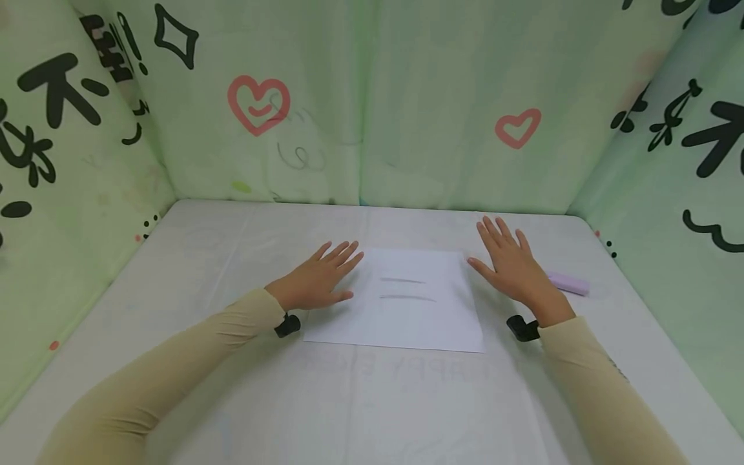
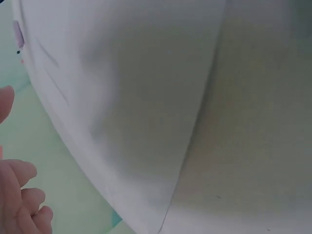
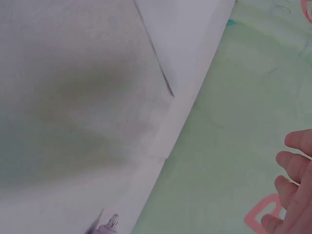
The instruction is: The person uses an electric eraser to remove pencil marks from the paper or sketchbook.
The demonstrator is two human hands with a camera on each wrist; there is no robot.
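A white sheet of paper (image 1: 401, 326) lies on the table, with two short grey lines (image 1: 407, 298) drawn across its middle. My left hand (image 1: 316, 279) is spread over the paper's left side, fingers straight and holding nothing. To the right of the sheet, my right hand (image 1: 511, 268) is raised with its fingers fanned apart, also holding nothing. Partly behind the right wrist lies a slim light purple object (image 1: 569, 284); the right wrist view shows a metal part at the end of this purple object (image 3: 108, 228).
A white cloth covers the table (image 1: 279, 413). Green curtains (image 1: 430, 161) with red hearts and black markings enclose the back and both sides. A dark wrist camera (image 1: 287, 325) sits at the left cuff, another dark camera (image 1: 523, 328) at the right.
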